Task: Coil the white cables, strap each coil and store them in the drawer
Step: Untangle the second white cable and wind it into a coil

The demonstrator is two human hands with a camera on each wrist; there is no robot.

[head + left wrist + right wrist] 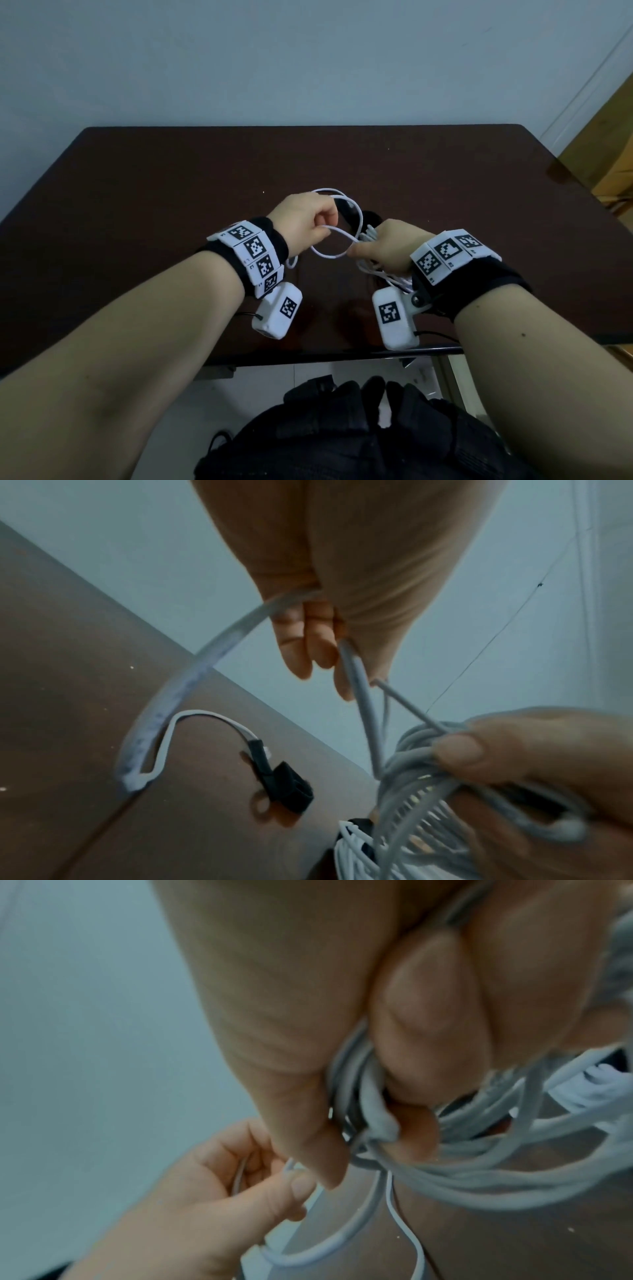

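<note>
Head view: coiling step in hand above the dark table [144, 192], left hand [305, 219] pinching a free loop of white cable [329, 255], right hand [387, 245] clenched round the gathered coil. Left wrist view: loose tail with black strap [287, 785] drooping tableward, coil [428, 777] roughly flat across the right hand's fingers [459, 753]. Right wrist view: turns bunched under curled fingers; next, probably lay the loop onto the coil, keeping tension.

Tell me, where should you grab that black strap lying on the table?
Probably pinch the black strap from above at its folded free end, which lifts off the dark table. Its other end is fastened to a white cable, so that would trail along.
</note>
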